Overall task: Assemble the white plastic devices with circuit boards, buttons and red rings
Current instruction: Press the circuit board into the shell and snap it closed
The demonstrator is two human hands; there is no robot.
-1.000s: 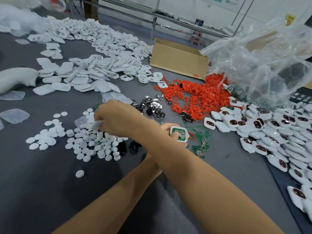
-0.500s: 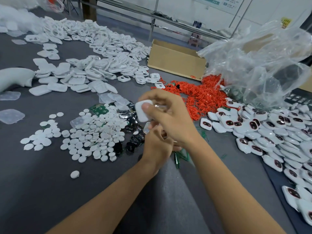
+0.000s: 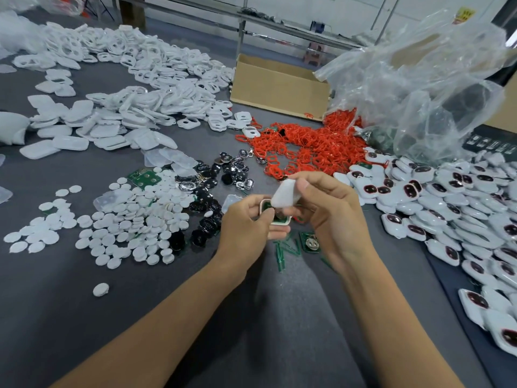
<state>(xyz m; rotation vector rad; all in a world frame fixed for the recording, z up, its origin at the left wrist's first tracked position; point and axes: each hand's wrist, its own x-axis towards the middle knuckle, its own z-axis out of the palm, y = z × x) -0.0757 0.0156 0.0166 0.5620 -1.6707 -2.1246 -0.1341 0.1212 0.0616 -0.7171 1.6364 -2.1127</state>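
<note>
Grey counter (image 3: 84,317), white buttons (image 3: 134,219) heaped at left. Your left hand (image 3: 246,228) grips a white shell (image 3: 283,223) holding a green circuit board (image 3: 279,218). Your right hand (image 3: 333,217) pinches a white cover (image 3: 285,196), tilted just above it. Step, as judged: closing the case. Next, align the cover's edges, then press. Finished devices (image 3: 447,197) lie at right.

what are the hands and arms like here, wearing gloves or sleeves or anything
No gloves: the left hand and right hand are bare, with no ring, watch or band showing. The left forearm and right forearm are uncovered to the frame's edge, so no sleeve is in view.
</note>
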